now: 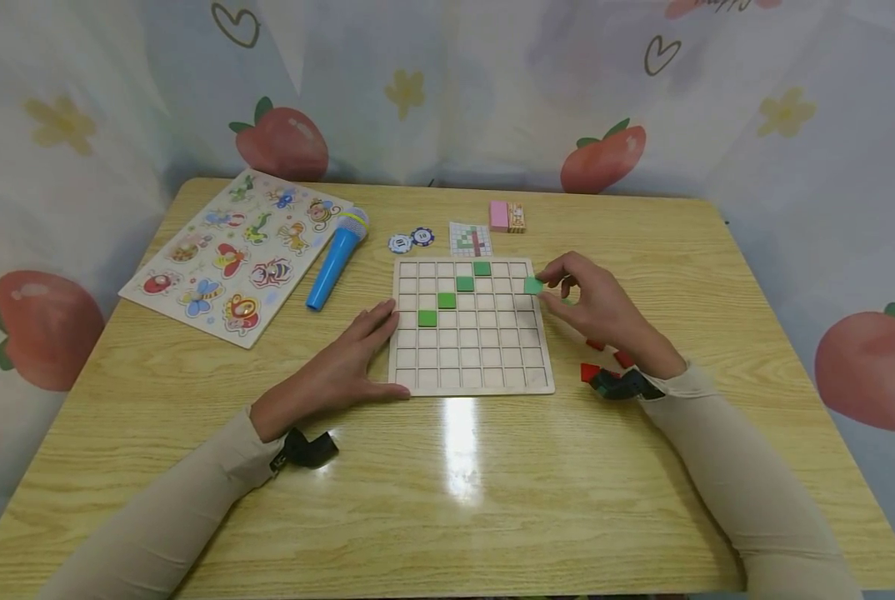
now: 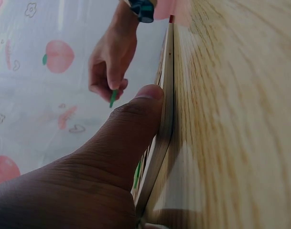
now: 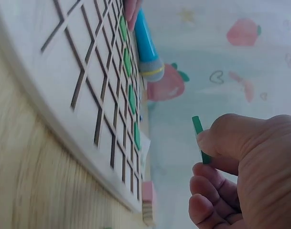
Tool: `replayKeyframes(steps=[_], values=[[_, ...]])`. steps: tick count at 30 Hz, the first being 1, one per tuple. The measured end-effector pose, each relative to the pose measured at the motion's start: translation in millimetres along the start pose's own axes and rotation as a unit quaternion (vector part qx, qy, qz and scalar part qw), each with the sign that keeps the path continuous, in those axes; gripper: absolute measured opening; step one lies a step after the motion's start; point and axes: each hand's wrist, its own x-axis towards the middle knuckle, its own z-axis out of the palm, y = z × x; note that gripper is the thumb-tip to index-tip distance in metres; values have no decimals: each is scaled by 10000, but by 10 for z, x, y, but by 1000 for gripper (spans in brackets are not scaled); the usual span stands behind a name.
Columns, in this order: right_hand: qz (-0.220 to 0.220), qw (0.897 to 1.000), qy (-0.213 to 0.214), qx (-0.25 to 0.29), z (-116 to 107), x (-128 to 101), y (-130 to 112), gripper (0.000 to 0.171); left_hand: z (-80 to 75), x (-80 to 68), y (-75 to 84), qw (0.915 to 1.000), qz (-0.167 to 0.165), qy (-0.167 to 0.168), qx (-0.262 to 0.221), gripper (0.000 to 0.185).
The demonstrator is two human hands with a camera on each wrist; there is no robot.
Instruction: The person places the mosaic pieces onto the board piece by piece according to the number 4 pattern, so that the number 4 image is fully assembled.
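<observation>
A wooden grid board [image 1: 472, 375] lies on the table with several green squares [image 1: 446, 300] set in a diagonal line. My right hand [image 1: 596, 302] pinches a green square tile [image 1: 533, 285] between thumb and fingers, just above the board's right edge near its top corner; the right wrist view shows this tile [image 3: 199, 137] edge-on at my fingertips. My left hand [image 1: 342, 367] rests flat against the board's left edge, fingers straight, thumb [image 2: 135, 124] pressed along the board's rim [image 2: 165, 114].
Red tiles [image 1: 590, 371] lie under my right wrist. A blue toy microphone [image 1: 337, 258], an animal peg puzzle [image 1: 239, 254], two poker chips [image 1: 411, 240], a pattern card [image 1: 469, 239] and a pink box [image 1: 507, 217] sit beyond the board.
</observation>
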Motion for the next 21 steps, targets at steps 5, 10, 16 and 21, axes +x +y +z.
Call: replayKeyframes(steps=[5, 10, 16, 21], values=[[-116, 9996, -90, 223, 74, 75, -129, 24, -6, 6, 2, 9999, -76, -61, 36, 123], [-216, 9990, -248, 288, 156, 162, -248, 23, -11, 12, 1, 9999, -98, -69, 62, 123], [-340, 9973, -563, 317, 267, 235, -398, 22, 6, 12, -14, 9999, -67, -72, 23, 122], [-367, 9963, -692, 340, 358, 302, -513, 25, -3, 8, -9, 10000, -32, -50, 10, 122]])
